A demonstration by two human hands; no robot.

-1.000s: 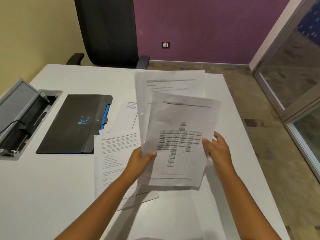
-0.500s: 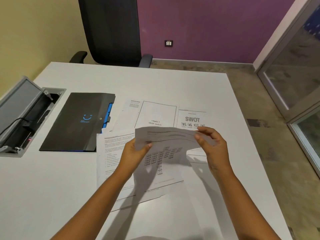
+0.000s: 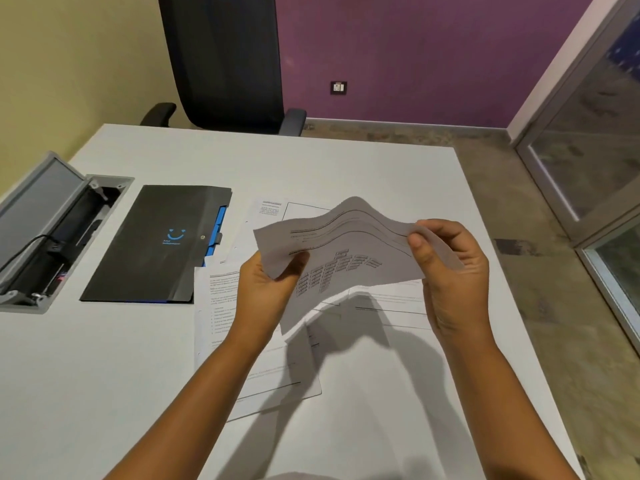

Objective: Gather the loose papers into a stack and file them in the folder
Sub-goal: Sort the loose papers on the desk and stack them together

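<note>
Both hands hold a small bundle of printed sheets (image 3: 346, 251) above the white table (image 3: 104, 375); the sheets bulge upward in the middle and show a box chart. My left hand (image 3: 266, 289) grips their left edge, my right hand (image 3: 450, 271) pinches the right edge. Under and around them more loose papers (image 3: 221, 306) lie flat on the table, partly hidden by my hands and the held sheets. A closed black folder (image 3: 156, 244) with a blue smile logo and blue tabs lies to the left of the papers.
An open grey cable box (image 3: 45, 230) with a black cord is set into the table at the far left. A black office chair (image 3: 225, 64) stands behind the far edge. The table's right edge drops to the floor; glass doors (image 3: 588, 150) are at right.
The held sheets came down from upright to nearly flat and now buckle upward between my hands. My right hand shifted to the sheets' top right edge. The papers beneath became visible.
</note>
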